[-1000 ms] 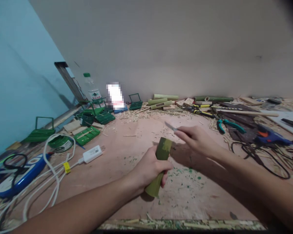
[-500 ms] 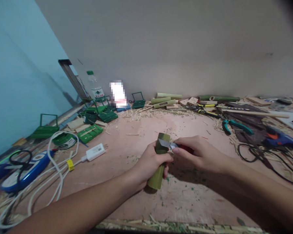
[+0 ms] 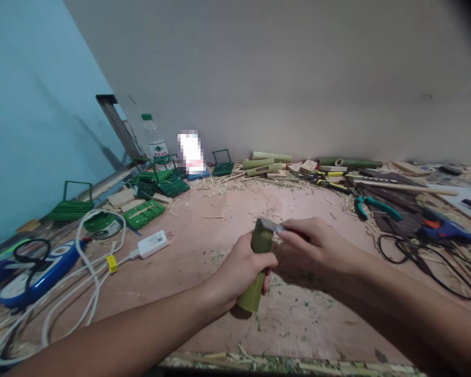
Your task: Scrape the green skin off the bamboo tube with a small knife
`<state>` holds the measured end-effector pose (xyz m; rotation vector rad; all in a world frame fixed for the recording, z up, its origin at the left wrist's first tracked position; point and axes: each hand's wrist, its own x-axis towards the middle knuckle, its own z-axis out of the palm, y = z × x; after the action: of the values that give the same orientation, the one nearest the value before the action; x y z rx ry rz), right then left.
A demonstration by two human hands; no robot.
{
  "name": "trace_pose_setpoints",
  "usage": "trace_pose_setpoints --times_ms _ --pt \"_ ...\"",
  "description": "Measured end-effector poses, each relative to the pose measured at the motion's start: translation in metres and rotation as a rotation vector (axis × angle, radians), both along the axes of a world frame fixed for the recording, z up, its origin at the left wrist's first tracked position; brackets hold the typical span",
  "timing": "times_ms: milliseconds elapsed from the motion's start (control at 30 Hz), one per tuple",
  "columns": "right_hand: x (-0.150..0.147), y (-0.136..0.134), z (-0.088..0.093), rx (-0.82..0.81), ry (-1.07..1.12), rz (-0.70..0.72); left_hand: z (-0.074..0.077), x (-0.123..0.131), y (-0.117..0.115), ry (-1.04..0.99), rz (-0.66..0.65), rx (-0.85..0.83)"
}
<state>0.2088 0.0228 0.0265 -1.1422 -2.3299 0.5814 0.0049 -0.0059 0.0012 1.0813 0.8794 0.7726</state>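
Note:
A green bamboo piece [image 3: 262, 241] is held slanted over the table, its lower end toward me. My left hand [image 3: 248, 267] wraps round its middle, thumb across the front. My right hand [image 3: 314, 242] is closed on a knife [image 3: 267, 226], whose flat metal blade lies at the bamboo's upper end. The handle is hidden in my fingers now; it showed red a moment ago. Tiny green shavings [image 3: 306, 303] are scattered on the wooden table [image 3: 212, 330] below my hands.
At left are a white charger [image 3: 153, 245] with its looped cable and green painted bamboo pieces [image 3: 144, 212]. A bottle [image 3: 157, 144] and a bright phone [image 3: 191, 153] stand behind. Pliers [image 3: 377, 207], a glue gun [image 3: 447, 228] and bamboo tubes [image 3: 357, 163] lie right and at the back.
The knife blade has moved up from the bamboo's side to its upper end, its flat turned differently. My left hand keeps its grip. The view has shifted slightly.

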Motion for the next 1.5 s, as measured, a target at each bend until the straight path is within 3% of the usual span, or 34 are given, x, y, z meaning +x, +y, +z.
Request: trace_pose_setpoints --times_ms 133,233,367,533,900,967,1100,1167,1333,1500 --pt "0.012 0.015 0.000 0.041 0.027 -0.171 0.004 0.004 -0.011 -0.030 -0.124 0.008" --pt "0.014 0.016 0.000 0.052 0.047 -0.184 0.006 0.002 -0.008 -0.033 -0.071 0.001" --pt "0.006 0.003 0.001 0.017 0.044 -0.088 0.002 -0.002 0.006 -0.041 0.039 -0.035" --pt "-0.003 -0.009 -0.001 -0.116 0.014 0.085 0.001 -0.004 0.012 -0.078 0.044 -0.049" --pt "-0.005 -0.010 0.000 -0.111 -0.004 0.164 -0.007 -0.003 0.009 -0.076 0.009 -0.084" --pt "-0.002 -0.006 0.000 -0.083 0.001 0.111 -0.005 -0.002 0.007 -0.079 0.008 -0.084" --pt "0.009 0.008 0.003 0.038 0.027 -0.166 0.001 0.001 0.000 -0.076 -0.044 -0.075" --pt "0.013 0.013 0.006 0.065 0.030 -0.208 0.002 0.001 -0.001 -0.069 -0.065 -0.056" --pt "0.008 0.006 0.008 0.042 0.012 -0.111 -0.002 -0.002 0.009 -0.063 -0.003 -0.034" --pt "-0.004 -0.009 0.003 -0.109 0.005 0.043 -0.011 -0.003 0.016 -0.059 0.029 -0.007"
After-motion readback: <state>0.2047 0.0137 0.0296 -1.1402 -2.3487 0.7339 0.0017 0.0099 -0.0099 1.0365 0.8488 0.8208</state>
